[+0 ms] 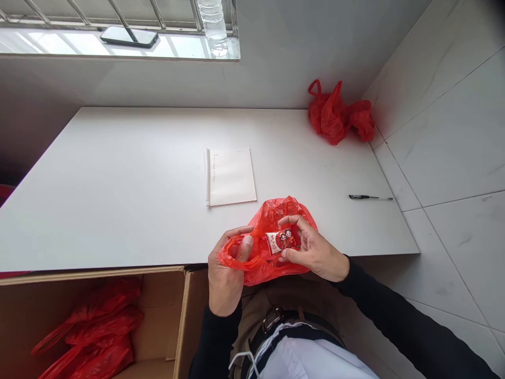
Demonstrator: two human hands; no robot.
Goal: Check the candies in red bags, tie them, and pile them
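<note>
A red plastic bag is held at the table's front edge, its mouth gathered open toward me. My left hand grips the bag's left rim, thumb on top and fingers around the outside. Between the thumb and fingers of my right hand is a small red and white packet with two cartoon figures printed on it. The packet is over the mouth of the bag. Other contents of the bag cannot be made out.
A pale booklet lies on the white table, with a black pen to the right. Tied red bags sit in the back corner. A cardboard box with red bags stands front left. A phone and bottle are on the sill.
</note>
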